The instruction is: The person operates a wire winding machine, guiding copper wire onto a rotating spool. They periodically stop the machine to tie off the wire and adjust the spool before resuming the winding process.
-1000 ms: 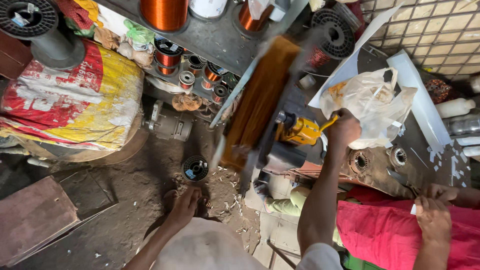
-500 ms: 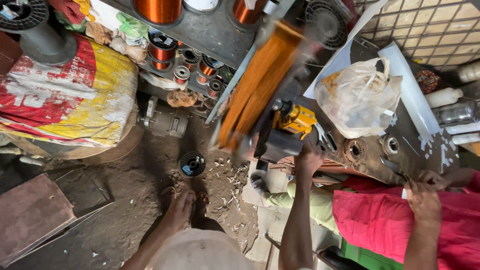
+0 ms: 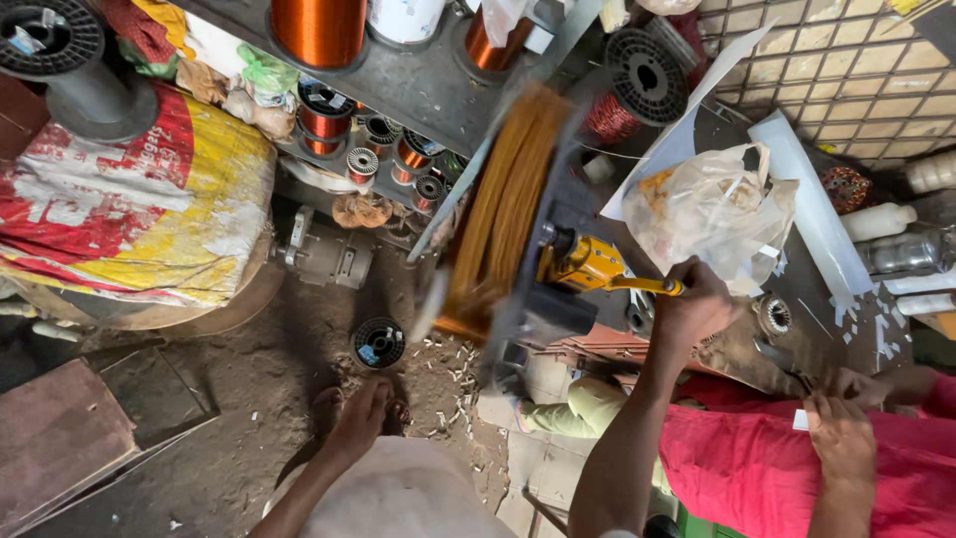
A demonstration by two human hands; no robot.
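Now closed tight around the yellow crank handle (image 3: 637, 285): right hand (image 3: 694, 307), arm coming up from the near edge. Handle sticking out to the right of a yellow winding machine (image 3: 580, 263), just left of the fist. Left of the machine, a long blurred loop of orange copper wire (image 3: 508, 204), running from far to near. Left hand (image 3: 363, 418) low on the dusty floor (image 3: 199, 399), fingers seemingly spread and pressed flat, though not fully clear; just beyond it a small black spool (image 3: 378, 342) lying on the floor, near but not touching. Far of the right fist, a crumpled clear plastic bag (image 3: 712, 209) resting on white sheets of the table (image 3: 438, 95). On the far shelf, several copper wire spools (image 3: 321, 28), big and small. At far left, a red and yellow sack (image 3: 129, 214). At near right, two hands of another person (image 3: 841, 428) in red cloth, pinching a small white piece.
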